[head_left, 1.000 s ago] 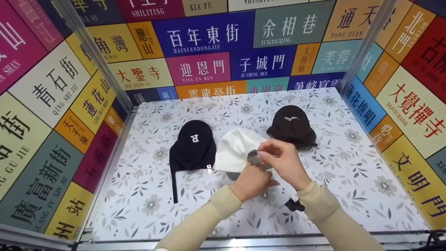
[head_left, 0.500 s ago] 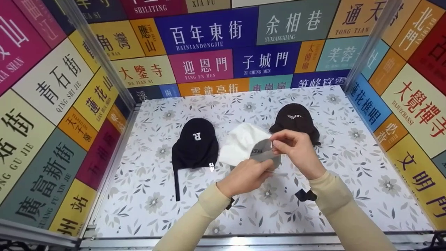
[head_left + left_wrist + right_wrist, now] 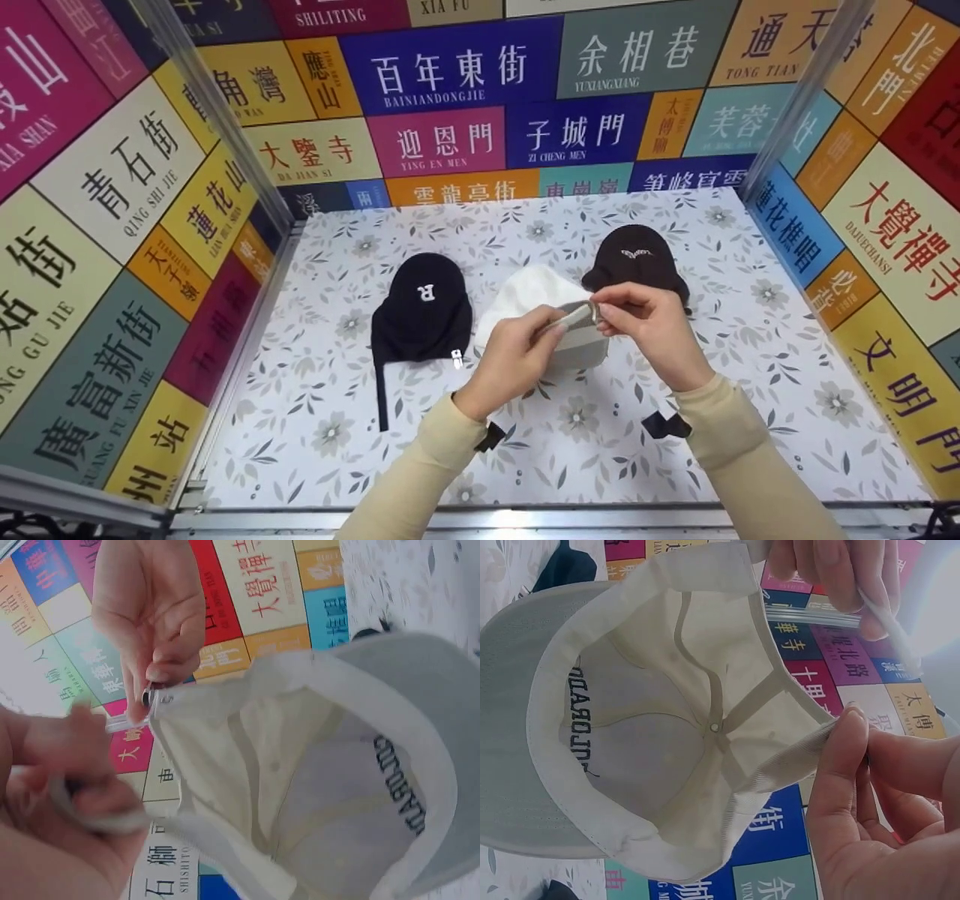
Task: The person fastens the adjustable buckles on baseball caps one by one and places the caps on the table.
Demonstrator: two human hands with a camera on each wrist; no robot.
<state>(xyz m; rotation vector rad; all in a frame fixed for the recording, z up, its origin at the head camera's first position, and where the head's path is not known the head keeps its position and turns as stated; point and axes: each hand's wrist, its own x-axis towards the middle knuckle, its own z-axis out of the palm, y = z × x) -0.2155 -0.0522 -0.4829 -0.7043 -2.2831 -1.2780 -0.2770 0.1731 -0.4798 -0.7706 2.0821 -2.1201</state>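
A white baseball cap (image 3: 536,289) with a pale grey brim is held tilted over the table, its opening towards me. My right hand (image 3: 649,330) pinches one end of the cap's back opening, where a small dark buckle (image 3: 147,696) shows between the fingertips in the left wrist view. My left hand (image 3: 517,360) holds a loose white strap (image 3: 894,631) between thumb and fingers, on the opposite side of that opening. Dark printed lettering (image 3: 581,720) runs along the inside of the cap. Strap and buckle look apart.
Left of the white cap lies a black cap (image 3: 427,315) with a letter R, its long strap trailing forward and a metal clasp (image 3: 457,358) beside it. A dark brown cap (image 3: 637,259) sits behind my right hand. Sign-covered walls (image 3: 450,67) enclose the flower-patterned table (image 3: 315,465).
The white cap has tipped so its opening and brim face me. My left hand has shifted up to the strap; my right hand keeps pinching the cap's edge, slightly farther right.
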